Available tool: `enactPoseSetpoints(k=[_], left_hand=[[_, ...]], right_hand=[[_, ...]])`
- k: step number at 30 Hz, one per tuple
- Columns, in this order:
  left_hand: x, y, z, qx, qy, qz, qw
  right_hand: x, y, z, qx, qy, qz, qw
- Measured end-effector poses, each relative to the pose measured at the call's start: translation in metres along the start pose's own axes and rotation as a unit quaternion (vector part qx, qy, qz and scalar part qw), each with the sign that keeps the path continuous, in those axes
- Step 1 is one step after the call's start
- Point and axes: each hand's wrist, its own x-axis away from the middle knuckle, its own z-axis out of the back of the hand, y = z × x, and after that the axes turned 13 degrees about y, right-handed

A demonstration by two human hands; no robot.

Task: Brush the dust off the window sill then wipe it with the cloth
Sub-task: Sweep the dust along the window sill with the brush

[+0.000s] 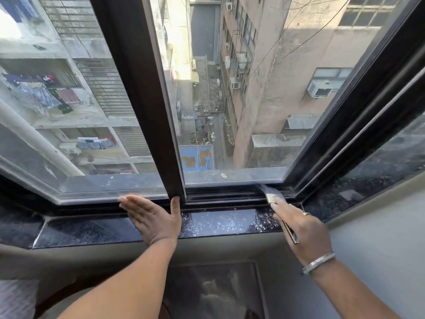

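Observation:
The window sill (220,221) is a dark polished stone ledge speckled with pale dust, below a dark sliding-window track (220,195). My right hand (299,229) grips a flat paint brush (271,196), whose bristles lie in the right end of the track near the frame corner. My left hand (151,216) rests flat on the sill with fingers spread, its thumb pressed against the foot of the dark sash frame (147,100). No cloth is in view.
The sash frame stands slid partway, with glass on its left and the opening on its right. A side sill (368,180) runs off at the right. A glossy dark panel (213,293) lies below the sill. Buildings and an alley lie far below outside.

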Motion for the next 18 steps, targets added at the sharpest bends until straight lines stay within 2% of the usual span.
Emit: enactPoseSetpoints(k=[6, 7, 11, 12, 16, 18], left_hand=[[0.001, 0.001, 0.0, 0.002, 0.003, 0.0, 1.0], [0.001, 0.001, 0.0, 0.005, 0.004, 0.001, 1.0], [0.001, 0.001, 0.0, 0.01, 0.005, 0.005, 1.0], [0.001, 0.001, 0.0, 0.011, 0.004, 0.004, 1.0], [0.003, 0.001, 0.002, 0.012, 0.007, 0.008, 1.0], [0.004, 0.002, 0.002, 0.011, 0.006, 0.011, 1.0]], right_hand=[[-0.014, -0.01, 0.019, 0.099, 0.021, -0.055, 0.993], [-0.015, -0.013, 0.021, 0.105, 0.007, -0.062, 0.993], [-0.013, -0.024, 0.033, 0.147, -0.134, -0.065, 0.978], [-0.012, -0.024, 0.039, 0.147, -0.133, -0.07, 0.978], [-0.015, -0.03, 0.068, 0.108, -0.017, -0.079, 0.991], [-0.017, -0.034, 0.068, 0.092, 0.007, -0.067, 0.993]])
